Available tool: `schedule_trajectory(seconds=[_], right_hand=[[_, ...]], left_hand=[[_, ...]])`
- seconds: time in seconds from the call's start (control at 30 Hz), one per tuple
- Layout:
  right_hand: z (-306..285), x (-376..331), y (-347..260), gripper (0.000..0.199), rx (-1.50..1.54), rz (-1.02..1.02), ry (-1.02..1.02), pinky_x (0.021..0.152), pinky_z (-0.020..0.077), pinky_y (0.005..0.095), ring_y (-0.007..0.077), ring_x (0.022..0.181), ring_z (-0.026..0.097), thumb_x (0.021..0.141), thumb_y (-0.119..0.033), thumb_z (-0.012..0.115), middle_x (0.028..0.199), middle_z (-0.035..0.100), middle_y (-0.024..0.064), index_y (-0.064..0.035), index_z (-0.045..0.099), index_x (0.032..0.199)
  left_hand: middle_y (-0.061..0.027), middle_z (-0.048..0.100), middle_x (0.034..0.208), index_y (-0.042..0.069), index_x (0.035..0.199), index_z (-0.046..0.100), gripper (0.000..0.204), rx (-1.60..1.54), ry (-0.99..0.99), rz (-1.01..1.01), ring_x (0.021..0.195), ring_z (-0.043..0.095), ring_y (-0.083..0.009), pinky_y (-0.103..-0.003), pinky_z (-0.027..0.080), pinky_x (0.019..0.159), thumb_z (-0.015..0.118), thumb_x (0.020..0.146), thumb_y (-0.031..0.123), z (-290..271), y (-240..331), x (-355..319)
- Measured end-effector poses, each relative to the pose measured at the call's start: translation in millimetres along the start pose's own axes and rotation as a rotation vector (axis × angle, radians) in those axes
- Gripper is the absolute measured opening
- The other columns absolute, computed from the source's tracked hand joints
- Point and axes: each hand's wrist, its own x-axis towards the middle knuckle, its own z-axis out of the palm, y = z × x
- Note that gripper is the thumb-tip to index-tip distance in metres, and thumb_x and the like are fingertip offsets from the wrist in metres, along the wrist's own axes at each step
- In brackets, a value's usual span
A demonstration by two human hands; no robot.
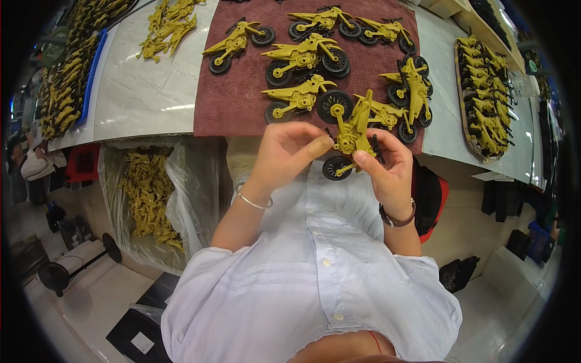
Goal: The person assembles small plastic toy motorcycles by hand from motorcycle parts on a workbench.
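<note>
yellow plastic toy motorbikes with black wheels on the dark red cloth mat [233, 103], upper middle: 8 | same kind of motorbike held in hands, centre [351, 136]: 1 | hands: 2, left hand [289, 148], right hand [387, 166] | clear plastic bag of yellow parts, left [148, 193]: 1 | tray of finished bikes, upper right [484, 97]: 1

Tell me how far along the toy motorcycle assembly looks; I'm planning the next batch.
Done: several yellow toy motorcycles with wheels lie on the maroon cloth, and more fill the tray at right. In hand: the left hand and right hand hold one motorcycle. Left: loose yellow parts in the plastic bag and on the table.
</note>
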Motion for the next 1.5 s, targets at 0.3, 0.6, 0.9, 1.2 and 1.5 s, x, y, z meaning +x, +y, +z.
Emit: schedule_trajectory(seconds=[0.3, 0.6, 0.9, 1.2, 1.5], right_hand=[[2.9, -1.4, 0.4, 0.031, -0.138, -0.025, -0.062, 0.074, 0.0445, 0.0215, 0.0092, 0.09, 0.054, 0.076, -0.002, 0.066, 0.096, 0.059, 0.0045, 0.0042, 0.056, 0.104], [5.6, 1.2, -0.3, 0.027, -0.534, -0.308, -0.084, 0.065, 0.0435, 0.023, 0.0127, 0.074, 0.056, 0.071, -0.003, 0.068, 0.085, 0.058, 0.0071, 0.0024, 0.06, 0.097], [9.4, -0.2, -4.4, 0.027, -0.694, -0.439, -0.151, 0.057, 0.0441, 0.026, 0.0174, 0.065, 0.055, 0.069, -0.001, 0.067, 0.077, 0.057, 0.0092, 0.002, 0.06, 0.094], [5.1, 0.8, -5.1, 0.033, -0.213, -0.216, -0.068, 0.075, 0.0464, 0.0245, 0.0133, 0.083, 0.059, 0.068, 0.001, 0.071, 0.095, 0.063, 0.0078, 0.0024, 0.06, 0.1], [-7.3, 6.8, -3.2, 0.05, -0.318, -0.142, -0.115, 0.08, 0.0466, 0.0263, 0.0151, 0.091, 0.058, 0.067, 0.004, 0.072, 0.099, 0.061, 0.0108, 0.0034, 0.052, 0.113]], left_hand=[[-0.0108, 0.061, 0.102, -0.007, 0.106, 0.054, 0.031, -0.037, 0.081, 0.152, 0.091, 0.059, -0.0147, -0.028, 0.05, 0.081, 0.064, 0.077, -0.007, 7.7, 8.9, 7.5], [-0.0095, 0.061, 0.1, -0.004, 0.101, 0.057, 0.029, 0.006, 0.037, 0.111, 0.088, 0.059, -0.014, -0.028, 0.05, 0.079, 0.067, 0.074, -0.006, 8.3, 20.9, 10.0], [-0.0144, 0.063, 0.094, -0.005, 0.096, 0.059, 0.027, 0.057, -0.034, 0.17, 0.087, 0.062, -0.0193, -0.033, 0.051, 0.079, 0.069, 0.07, -0.007, 2.2, 15.9, 1.4], [-0.0144, 0.063, 0.093, -0.004, 0.094, 0.059, 0.028, -0.179, -0.004, 0.129, 0.088, 0.062, -0.0222, -0.036, 0.052, 0.08, 0.068, 0.069, -0.009, -2.1, 8.6, 6.0], [-0.0108, 0.063, 0.092, -0.005, 0.099, 0.058, 0.036, 0.199, -0.104, -0.112, 0.087, 0.061, -0.0157, -0.029, 0.05, 0.079, 0.072, 0.066, -0.005, -14.5, 21.5, 2.7]])
